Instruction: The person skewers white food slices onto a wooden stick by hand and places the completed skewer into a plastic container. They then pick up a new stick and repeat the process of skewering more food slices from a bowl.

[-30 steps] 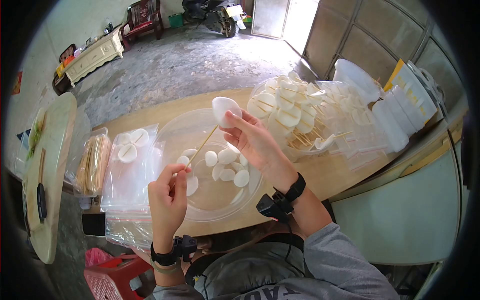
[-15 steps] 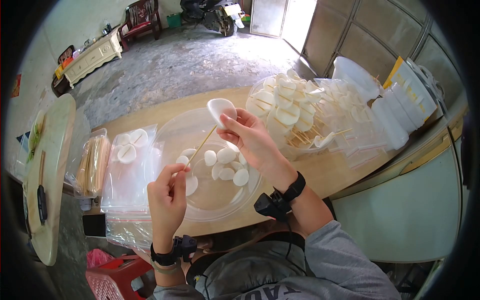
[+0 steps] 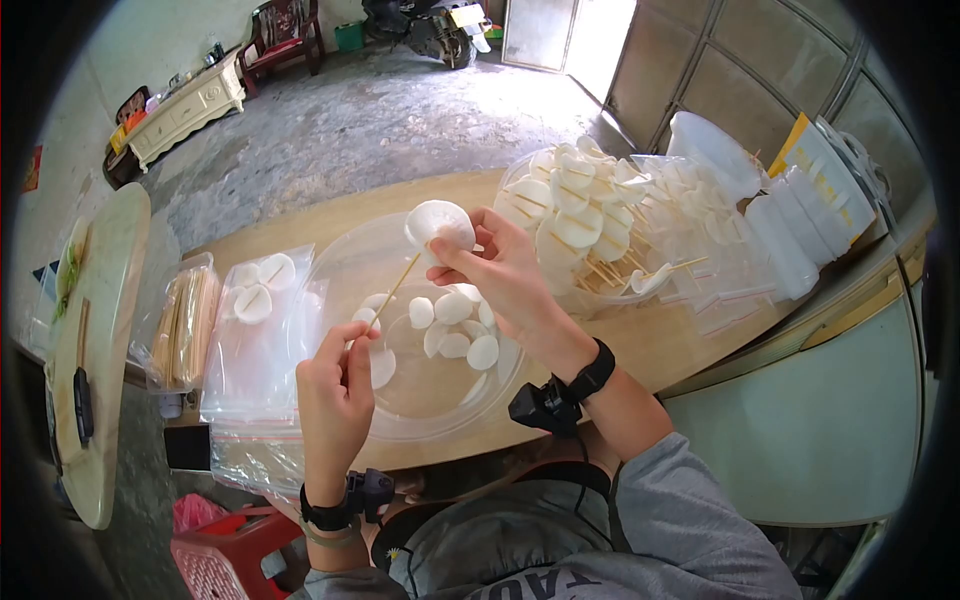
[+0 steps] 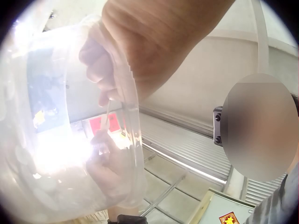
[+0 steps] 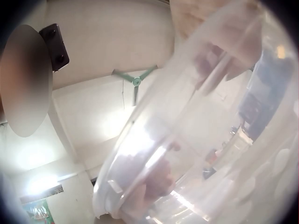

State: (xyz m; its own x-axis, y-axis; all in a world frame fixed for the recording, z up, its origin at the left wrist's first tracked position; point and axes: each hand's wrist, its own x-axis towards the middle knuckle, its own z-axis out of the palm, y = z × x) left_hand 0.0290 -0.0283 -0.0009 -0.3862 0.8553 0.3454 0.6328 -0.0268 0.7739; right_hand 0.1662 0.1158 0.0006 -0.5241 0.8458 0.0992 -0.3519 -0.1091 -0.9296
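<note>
My left hand (image 3: 336, 392) pinches the lower part of a thin bamboo skewer (image 3: 396, 291) that slants up to the right. Its upper end meets the lower edge of a white round slice (image 3: 440, 222), which my right hand (image 3: 508, 280) holds between thumb and fingers. Both hands are above a wide clear plastic tub (image 3: 420, 405), where several more white slices (image 3: 453, 307) lie loose. In the left wrist view, the tub's clear wall (image 4: 133, 154) stands in front of the fingers and blurs them; the right wrist view is likewise partly veiled by plastic.
A tub heaped with skewered slices (image 3: 575, 215) stands at back right, beside plastic bags (image 3: 720, 250) and stacked white containers (image 3: 790, 235). To the left are plastic bags with three slices (image 3: 253, 306) on top and a box of skewers (image 3: 185, 325).
The slice in my right hand has come down slightly and turned, so its broad face shows more. My right hand has shifted a little; my left hand stays nearly in place, pinching the skewer.
</note>
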